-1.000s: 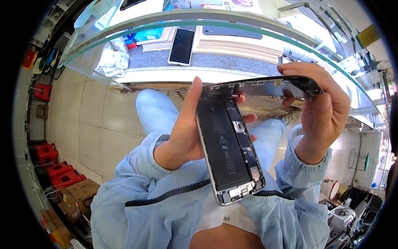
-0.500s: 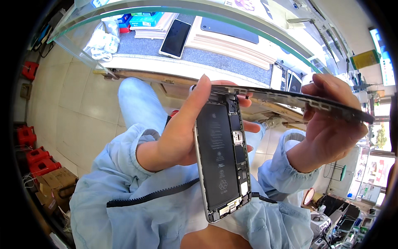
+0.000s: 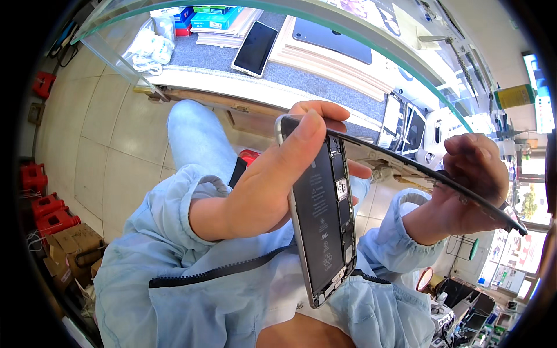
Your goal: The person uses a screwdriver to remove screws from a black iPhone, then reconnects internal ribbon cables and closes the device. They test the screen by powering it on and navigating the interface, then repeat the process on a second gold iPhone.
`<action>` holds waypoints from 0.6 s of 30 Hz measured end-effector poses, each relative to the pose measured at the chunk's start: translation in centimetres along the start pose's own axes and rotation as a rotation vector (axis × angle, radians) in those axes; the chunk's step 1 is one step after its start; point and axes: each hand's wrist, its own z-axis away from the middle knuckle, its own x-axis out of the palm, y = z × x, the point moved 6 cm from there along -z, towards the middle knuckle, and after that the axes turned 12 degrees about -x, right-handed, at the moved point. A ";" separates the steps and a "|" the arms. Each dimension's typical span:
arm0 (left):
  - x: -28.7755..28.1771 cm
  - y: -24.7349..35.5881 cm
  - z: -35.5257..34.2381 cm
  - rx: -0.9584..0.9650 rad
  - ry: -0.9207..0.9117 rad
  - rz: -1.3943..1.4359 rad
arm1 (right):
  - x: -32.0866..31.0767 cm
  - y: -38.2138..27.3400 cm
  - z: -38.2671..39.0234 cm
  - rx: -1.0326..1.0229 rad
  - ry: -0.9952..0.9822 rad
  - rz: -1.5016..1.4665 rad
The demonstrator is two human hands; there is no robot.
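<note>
My left hand [image 3: 261,191] grips an opened smartphone [image 3: 316,226], thumb over its top end and fingers curled behind. The phone's silver-edged body stands tilted, showing a long black battery and a strip of circuit parts along its right side. Its dark screen panel [image 3: 400,158] is swung up from the body, still meeting it at the top end, and slants down to the right. At the panel's far end, my right hand [image 3: 473,185] holds it with bent fingers above the edge; part of the palm is hidden behind the panel.
Beyond my hands stands a glass display case [image 3: 203,64] holding a white-edged phone [image 3: 255,49], a dark tablet [image 3: 333,39], boxes and bagged white chargers. Red tool-like items [image 3: 55,214] and a cardboard box [image 3: 75,246] lie at left. Cluttered equipment [image 3: 464,307] is at lower right.
The screen panel's right end has dropped, so it slants more steeply. My left thumb has moved over the phone's top end, and the phone has shifted slightly right. My right fingers have lifted and loosened.
</note>
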 end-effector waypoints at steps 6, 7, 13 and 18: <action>0.2 0.2 0.0 -0.011 -0.023 0.015 | -0.2 -0.1 -0.1 0.002 -0.013 0.021; 0.2 0.1 0.0 -0.002 -0.067 0.062 | -0.2 -0.2 -0.2 -0.002 -0.016 0.021; -0.5 -0.5 -0.7 -0.032 -0.147 0.194 | -0.2 -0.3 -0.1 0.003 -0.045 0.054; -0.9 -1.4 -1.2 -0.053 -0.274 0.587 | 0.0 -0.4 -0.5 0.013 -0.136 0.111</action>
